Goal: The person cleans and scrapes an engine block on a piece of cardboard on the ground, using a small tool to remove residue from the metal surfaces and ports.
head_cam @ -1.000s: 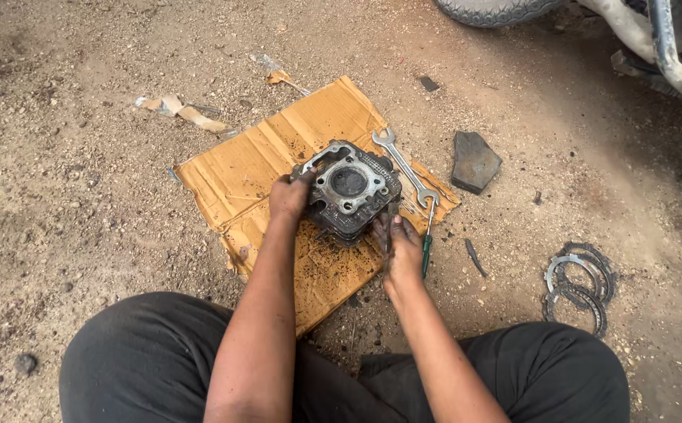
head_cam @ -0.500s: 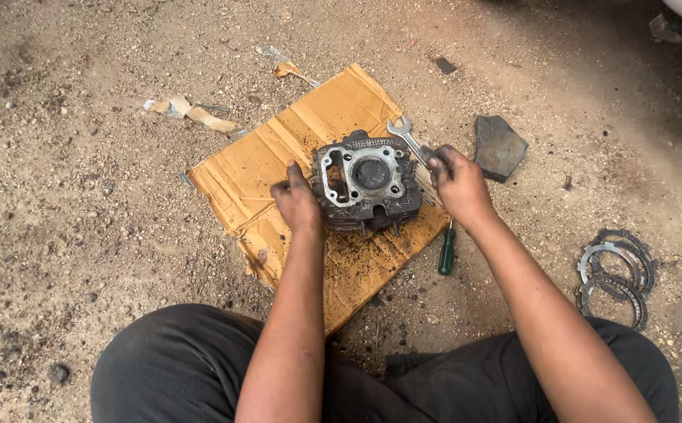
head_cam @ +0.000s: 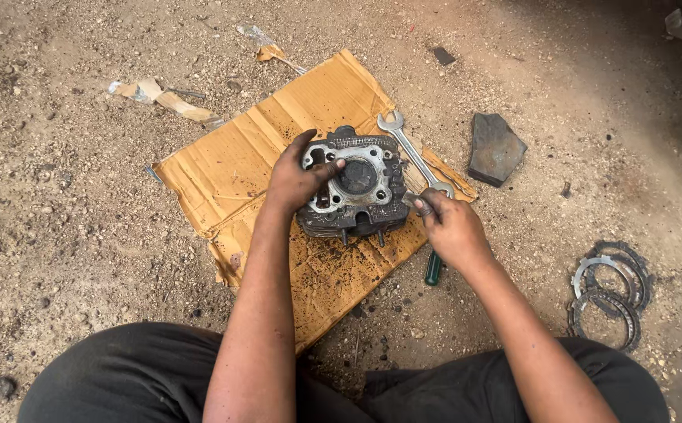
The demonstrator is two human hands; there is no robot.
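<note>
A dark, greasy finned engine cylinder head (head_cam: pixel 360 192) lies on a stained sheet of brown cardboard (head_cam: pixel 247 160) on the dirt ground. My left hand (head_cam: pixel 298 176) grips its left side, thumb over the top face. My right hand (head_cam: pixel 449 223) is at the part's right edge, fingers pinched around a small metal piece I cannot make out. A silver open-ended spanner (head_cam: pixel 410 149) lies just beyond that hand, along the right of the engine part. A green-handled screwdriver (head_cam: pixel 433 269) pokes out from under my right hand.
A flat dark stone (head_cam: pixel 496 147) lies right of the cardboard. Several round metal clutch plates (head_cam: pixel 611 286) are stacked on the ground at the right. Torn paper scraps (head_cam: pixel 164 98) lie at the upper left. My dark-trousered knees (head_cam: pixel 121 376) fill the bottom.
My right hand went from the engine part's near edge to its right side by the spanner, then drew back a little. The left hand kept hold of the left side.
</note>
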